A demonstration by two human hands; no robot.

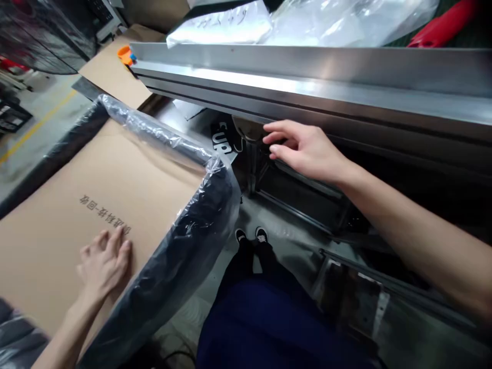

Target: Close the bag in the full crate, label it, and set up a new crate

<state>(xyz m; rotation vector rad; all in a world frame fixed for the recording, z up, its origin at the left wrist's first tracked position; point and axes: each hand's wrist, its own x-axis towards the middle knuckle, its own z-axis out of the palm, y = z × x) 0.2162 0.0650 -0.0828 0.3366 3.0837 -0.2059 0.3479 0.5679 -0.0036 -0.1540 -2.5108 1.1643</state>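
My left hand point(103, 261) rests with spread fingers on a brown cardboard sheet point(126, 179) printed with dark characters. The sheet lies inside a dark bin whose rim is covered by a clear plastic liner point(192, 215). In the air just below the front edge of a metal workbench point(269, 87), my right hand point(300, 146) is held with loosely curled fingers, and nothing shows between them.
On the bench lie a white sheet with handwriting point(226, 25), clear plastic bags point(338, 23) and a red handle point(442, 25). An orange ring-shaped item point(124, 54) hangs at its left end. A large fan point(42, 36) stands far left. Metal frames point(292, 200) are below the bench.
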